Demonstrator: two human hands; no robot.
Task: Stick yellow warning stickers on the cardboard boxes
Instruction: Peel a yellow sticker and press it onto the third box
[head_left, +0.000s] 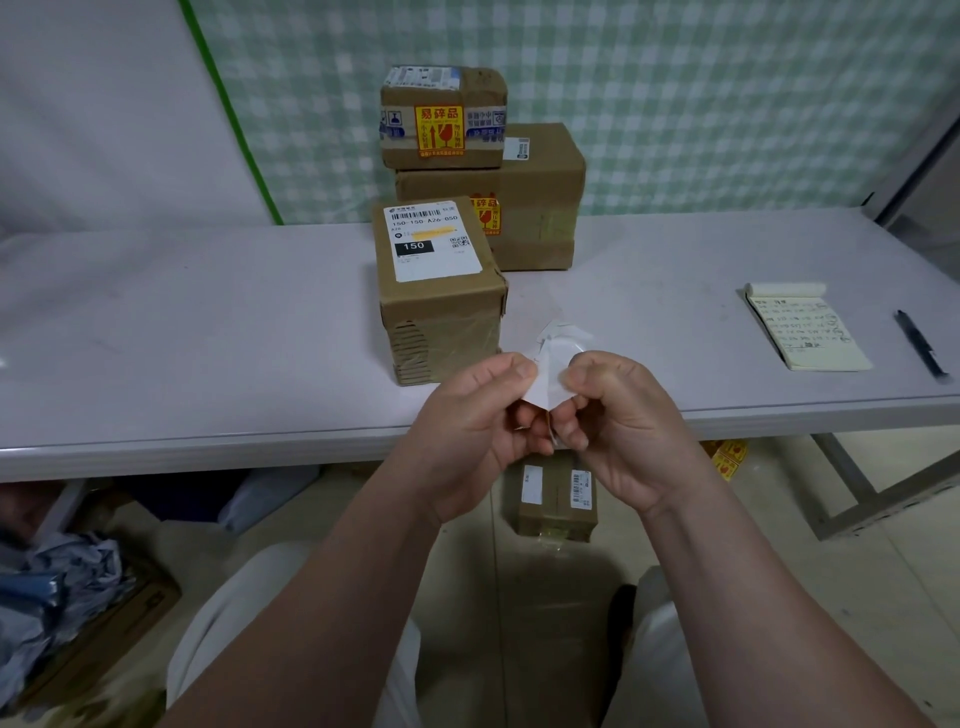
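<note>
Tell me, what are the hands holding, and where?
The left hand and right hand pinch a small white paper, fingers on its left and right sides.

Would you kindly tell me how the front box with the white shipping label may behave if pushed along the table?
The front box looks roughly cubic and sits flat, so a low push probably slides it over the smooth table without tipping. Its lower front shows exposed ribs under wrinkled tape, so that wall may dent.

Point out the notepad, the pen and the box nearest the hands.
notepad (810, 332): head view, its written page.
pen (920, 344): head view, mid-barrel.
nearest box (447, 338): head view, its front face.
</note>
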